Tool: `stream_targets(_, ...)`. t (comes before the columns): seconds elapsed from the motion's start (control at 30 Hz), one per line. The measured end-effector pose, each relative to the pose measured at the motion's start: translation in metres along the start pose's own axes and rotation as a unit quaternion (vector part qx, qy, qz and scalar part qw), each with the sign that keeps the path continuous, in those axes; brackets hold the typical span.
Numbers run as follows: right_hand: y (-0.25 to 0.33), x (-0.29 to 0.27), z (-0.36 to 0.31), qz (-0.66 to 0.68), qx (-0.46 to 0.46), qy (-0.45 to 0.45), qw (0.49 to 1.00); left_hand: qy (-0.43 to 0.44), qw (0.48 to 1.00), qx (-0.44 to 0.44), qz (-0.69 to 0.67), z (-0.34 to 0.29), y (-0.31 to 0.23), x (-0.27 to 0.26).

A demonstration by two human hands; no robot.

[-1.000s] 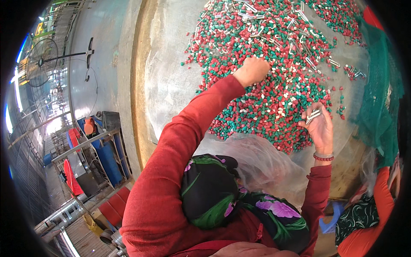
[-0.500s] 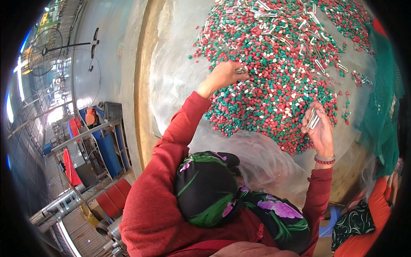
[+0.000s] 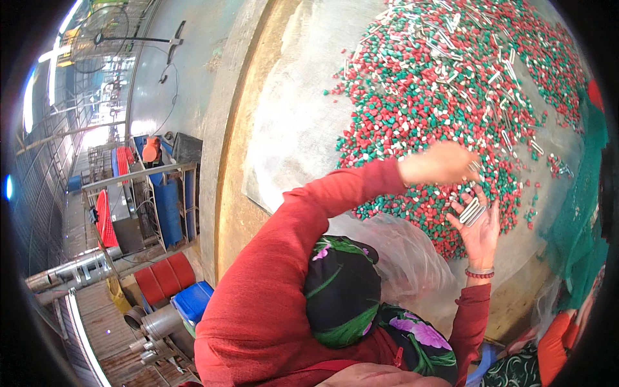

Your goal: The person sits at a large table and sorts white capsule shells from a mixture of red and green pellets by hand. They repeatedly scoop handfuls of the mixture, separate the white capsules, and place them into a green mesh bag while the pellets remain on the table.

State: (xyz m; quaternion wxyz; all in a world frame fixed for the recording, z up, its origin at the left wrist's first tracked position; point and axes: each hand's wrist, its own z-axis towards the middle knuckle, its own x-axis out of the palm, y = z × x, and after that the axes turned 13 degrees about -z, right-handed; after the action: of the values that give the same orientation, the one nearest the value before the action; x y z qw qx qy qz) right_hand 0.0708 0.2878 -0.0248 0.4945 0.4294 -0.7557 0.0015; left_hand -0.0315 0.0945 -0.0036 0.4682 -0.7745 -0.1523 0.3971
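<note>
1. Several metal clips (image 3: pixel 471 211) lie gathered in the head view, on the open, upturned right hand (image 3: pixel 481 238)
2. Left hand (image 3: pixel 442 162), blurred, hovers just beside; its grip cannot be told
3. Many loose clips (image 3: pixel 507 140) lie among coloured pieces (image 3: pixel 400 122), seemingly left to gather

Far left: dark ribbed sheeting (image 3: pixel 45 142), glaring white strip lights (image 3: pixel 52 80) close by. Upper left: round caged fan (image 3: pixel 100 39) on a dark pole, next to a smooth grey-blue surface (image 3: pixel 213 39), floor or wall unclear. Lower down: metal-framed rack (image 3: pixel 138 175) with upright blue panels (image 3: pixel 166 213); red mesh piece (image 3: pixel 104 222) just beside. Lower left: red ribbed drum (image 3: pixel 164 278) near a blue box (image 3: pixel 193 300); brownish ribbed planking or sheeting (image 3: pixel 90 322), hard to tell which.
</note>
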Motion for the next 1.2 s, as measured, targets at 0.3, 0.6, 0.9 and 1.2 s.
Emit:
stream_targets(0.3,0.005,-0.057,0.016,0.116,-0.103,-0.096,0.983,-0.134,0.957,0.253,0.041,-0.005,-0.051,0.026)
stream_targets(0.6,0.005,-0.023,-0.004,0.053,0.006,-0.08,0.995,-0.533,0.814,-0.154,0.173,-0.032,0.254,-0.154)
stream_targets(0.9,0.013,-0.015,-0.014,0.022,-0.013,-0.033,0.999,-0.354,0.857,-0.228,-0.296,0.011,0.186,-0.12)
stream_targets(1.2,0.013,0.002,-0.008,0.007,-0.01,-0.009,1.0,-0.027,0.835,-0.231,-0.499,0.014,0.136,-0.07)
